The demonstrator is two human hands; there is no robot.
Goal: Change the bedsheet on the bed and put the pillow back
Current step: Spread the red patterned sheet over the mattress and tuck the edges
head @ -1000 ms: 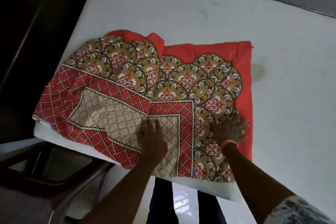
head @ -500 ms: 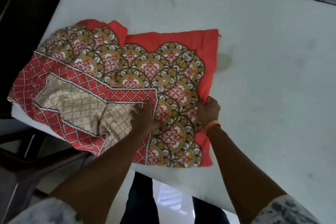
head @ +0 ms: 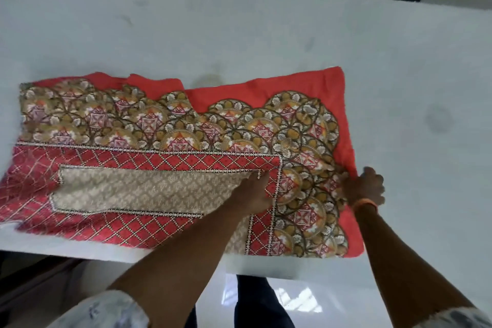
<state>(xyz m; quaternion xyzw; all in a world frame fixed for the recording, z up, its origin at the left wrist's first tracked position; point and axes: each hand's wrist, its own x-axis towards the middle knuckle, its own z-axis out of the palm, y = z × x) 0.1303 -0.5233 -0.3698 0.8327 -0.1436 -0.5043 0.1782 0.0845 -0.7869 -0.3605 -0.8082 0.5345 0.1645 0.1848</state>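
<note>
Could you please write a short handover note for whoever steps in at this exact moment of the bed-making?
Left hand: lies on the folded patterned bedsheet, near the inner corner of its red diamond border; whether it grips a layer cannot be told.
Right hand: fingers curled on the sheet's red right edge.
The sheet lies partly folded at the near edge of the bare white mattress, covering only a small part of it.
Done: the mattress is bare and the new sheet is on it.
Left: open the sheet out, spread it over the whole mattress, then put the pillow back. No pillow is in view.
</note>
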